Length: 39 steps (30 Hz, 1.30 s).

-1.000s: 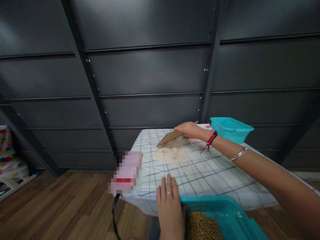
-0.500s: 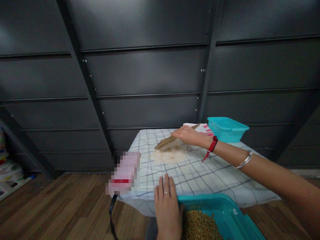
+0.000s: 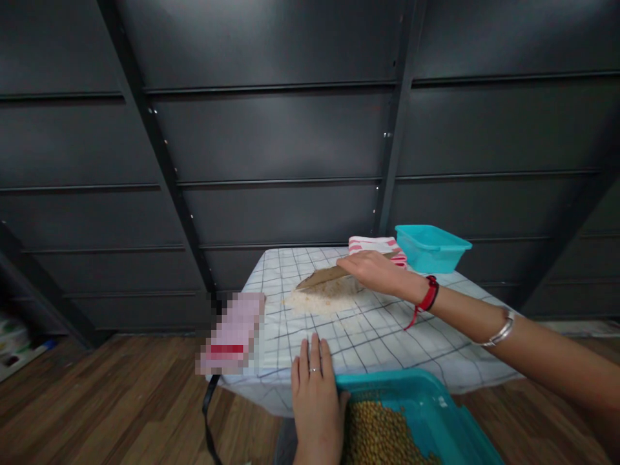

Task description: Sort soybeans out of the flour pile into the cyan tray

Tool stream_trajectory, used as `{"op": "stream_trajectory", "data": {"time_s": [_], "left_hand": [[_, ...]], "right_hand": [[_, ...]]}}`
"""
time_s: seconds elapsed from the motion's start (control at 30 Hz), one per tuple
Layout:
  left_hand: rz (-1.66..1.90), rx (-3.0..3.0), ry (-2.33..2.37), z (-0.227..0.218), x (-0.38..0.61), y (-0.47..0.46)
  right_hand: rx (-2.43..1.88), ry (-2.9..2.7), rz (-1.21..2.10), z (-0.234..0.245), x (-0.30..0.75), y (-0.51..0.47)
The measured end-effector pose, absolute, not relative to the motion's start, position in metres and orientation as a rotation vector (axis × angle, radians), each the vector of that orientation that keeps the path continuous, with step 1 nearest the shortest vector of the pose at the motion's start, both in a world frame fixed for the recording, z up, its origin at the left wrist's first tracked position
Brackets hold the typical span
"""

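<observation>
Okay, right hand just right of frame centre, slightly below mid-height: fingers grasping a brown cardboard piece, thumb side toward the left. Card is tilted, its long edge running from the hand down to the left, along the far side of a pale grain pile. Pile sits a bit below frame centre, spread flat on a white checked cloth, some darker yellowish bits mixed in. Can't tell how deep the card edge goes into the grain.

Left hand at bottom centre, palm down at the near table edge, fingers straight and released, ring on one finger. Its thumb is against the corner of a teal tub, lower right of centre; can't tell if it presses the rim. Tub holds brownish-yellow beans, heaped to its left side.

Right wrist: red cord bracelet, then silver bangle farther up the forearm. Behind that hand, folded pink-and-white towel, with a second, lighter teal bin just right of it. Pixelated pink item left of the pile, black strap hanging below. Dark panelled wall fills the upper frame; wood floor lower left.
</observation>
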<state>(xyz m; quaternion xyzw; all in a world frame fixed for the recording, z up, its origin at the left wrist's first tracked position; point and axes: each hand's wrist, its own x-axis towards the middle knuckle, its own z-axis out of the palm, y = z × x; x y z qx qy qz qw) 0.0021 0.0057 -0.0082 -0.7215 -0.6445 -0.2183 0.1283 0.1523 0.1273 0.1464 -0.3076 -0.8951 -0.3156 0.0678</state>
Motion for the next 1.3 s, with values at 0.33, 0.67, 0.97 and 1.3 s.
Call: {"op": "stream_trajectory", "data": {"time_s": [0.33, 0.67, 0.97, 1.3], "left_hand": [[-0.620, -2.112, -1.888, -0.007, 0.001, 0.005], [-0.632, -2.062, -1.877, -0.013, 0.003, 0.008], [-0.615, -2.073, -1.842, -0.009, -0.001, 0.008], [-0.647, -2.080, -1.852, -0.011, -0.001, 0.008]], "right_hand": [[-1.125, -2.626, -0.932, 0.151, 0.172, 0.115], [-1.561, -2.545, -0.885, 0.178, 0.148, 0.155], [-1.727, -2.621, -0.756, 0.158, 0.115, 0.205], [-1.739, -2.664, -0.750, 0.172, 0.105, 0.211]]}}
